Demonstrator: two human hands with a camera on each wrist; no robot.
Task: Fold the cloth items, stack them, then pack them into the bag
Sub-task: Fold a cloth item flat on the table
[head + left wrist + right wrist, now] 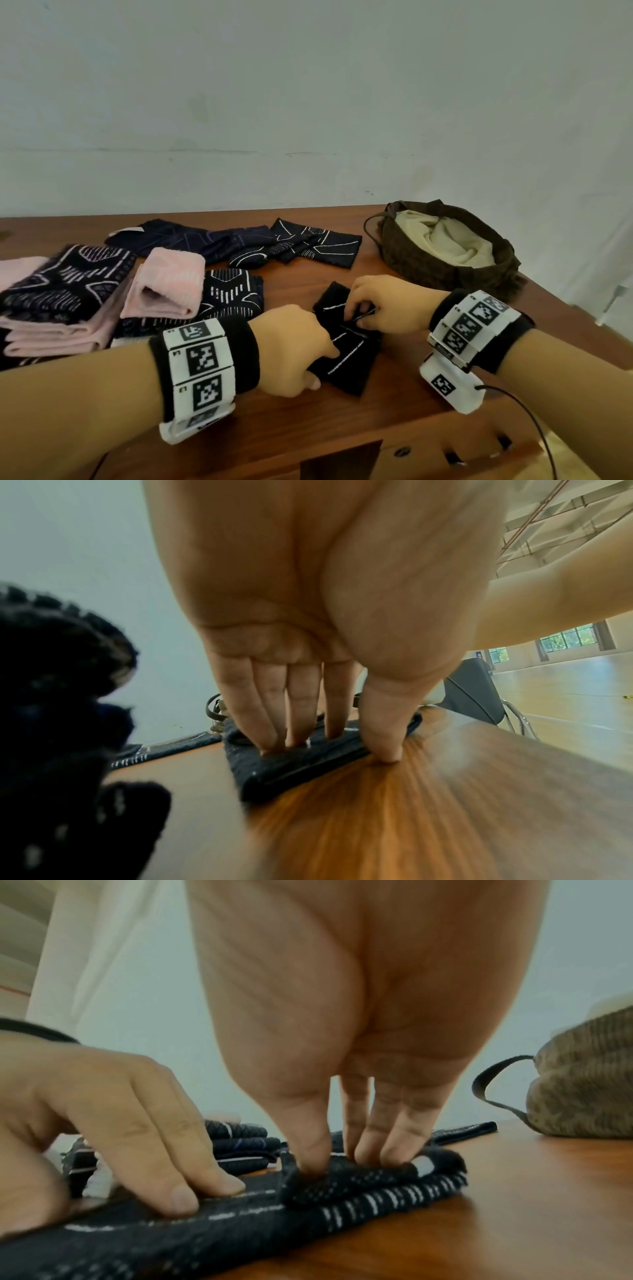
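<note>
Fingers of right hand pinch black cloth's fold; left hand fingers press it flat.

Glossy wooden table; matt knitted black cloth; ribbed brown fabric bag

The white wristbands carry black-and-white square code marks with tiny signs beside them, too small to read, and no other words or numbers show.
</note>
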